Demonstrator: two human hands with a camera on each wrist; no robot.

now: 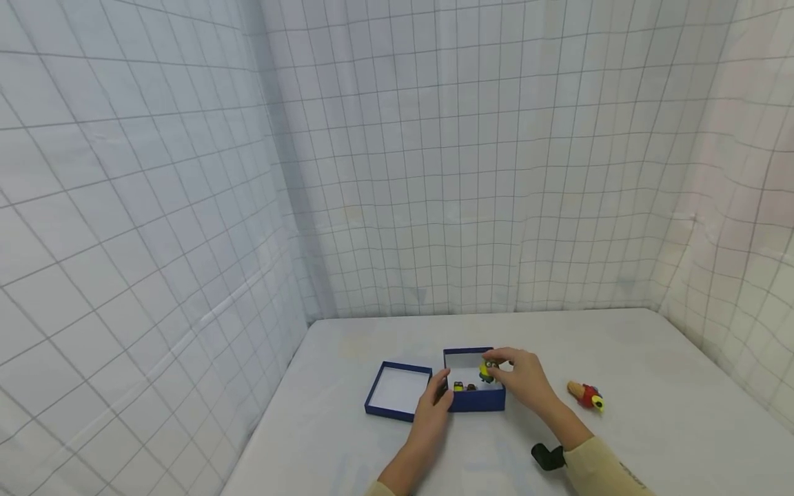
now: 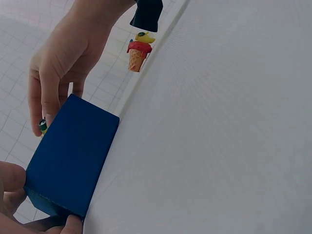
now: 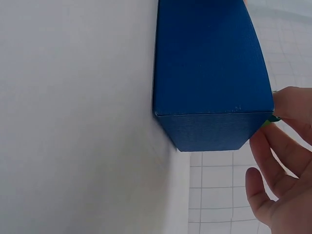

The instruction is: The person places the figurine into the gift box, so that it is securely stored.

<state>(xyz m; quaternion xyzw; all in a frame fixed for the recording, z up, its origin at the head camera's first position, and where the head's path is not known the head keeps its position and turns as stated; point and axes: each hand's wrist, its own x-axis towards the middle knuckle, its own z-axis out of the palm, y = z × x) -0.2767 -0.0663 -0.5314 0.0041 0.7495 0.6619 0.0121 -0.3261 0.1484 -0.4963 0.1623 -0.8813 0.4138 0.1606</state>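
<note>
Looks partway: right hand [image 1: 523,380] pinches a yellow Minion figurine [image 1: 486,372] at the mouth of the open blue box [image 1: 477,401] that the left hand [image 1: 429,411] grips, two small figures [image 1: 458,386] inside, ice-cream-cone figurine [image 1: 586,396] out on the table [image 1: 329,393], lid [image 1: 399,390] off.

Box [image 1: 477,401] is sitting on the table [image 1: 310,441]; lid [image 1: 389,415] is lying just left of it. Two figures [image 1: 458,386] are resting inside, near the front wall. Left fingers [image 1: 436,383] are touching its left side; right fingers [image 1: 501,354] are holding another figure [image 1: 486,373] at its right end. Cone figure [image 1: 585,395] is lying farther right. Sheet [image 1: 434,207] is hanging behind.
</note>
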